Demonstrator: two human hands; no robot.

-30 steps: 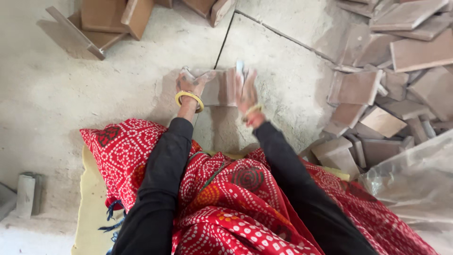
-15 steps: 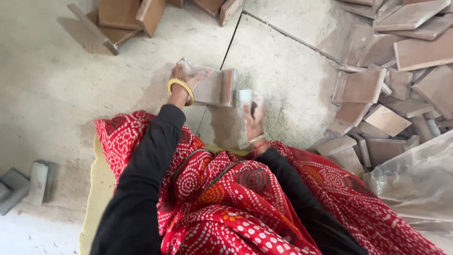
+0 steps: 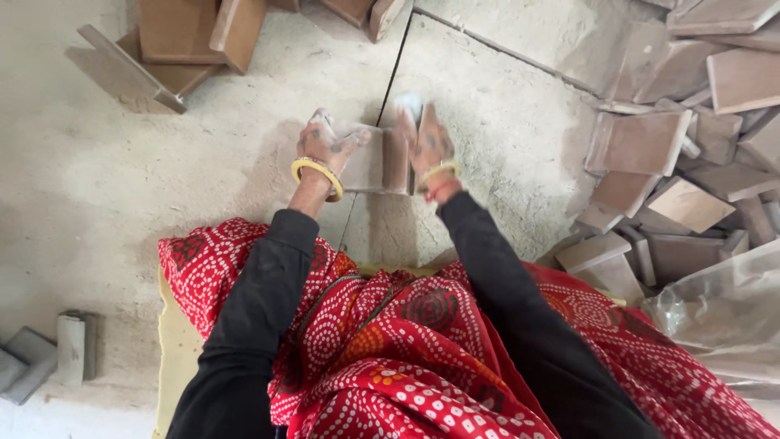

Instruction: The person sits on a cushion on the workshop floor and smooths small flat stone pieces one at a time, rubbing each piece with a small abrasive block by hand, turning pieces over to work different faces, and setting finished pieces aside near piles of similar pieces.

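Observation:
A reddish-brown stone tile (image 3: 375, 162) stands on edge on the dusty concrete floor in front of me. My left hand (image 3: 327, 145), with a yellow bangle at the wrist, grips the tile's left side. My right hand (image 3: 428, 142) presses a small pale, blurred object (image 3: 409, 106) against the tile's right end; what that object is cannot be made out. Both arms are in black sleeves over a red patterned cloth (image 3: 390, 341) on my lap.
A heap of similar stone tiles (image 3: 674, 162) lies at the right. More tiles (image 3: 191, 36) are stacked at the top left. Small grey blocks (image 3: 57, 354) sit at the lower left. A clear plastic sheet (image 3: 727, 317) lies at the lower right.
My right hand drew back toward me with the pale object half a second ago and is now against the tile's right end again. My left hand kept hold of the tile.

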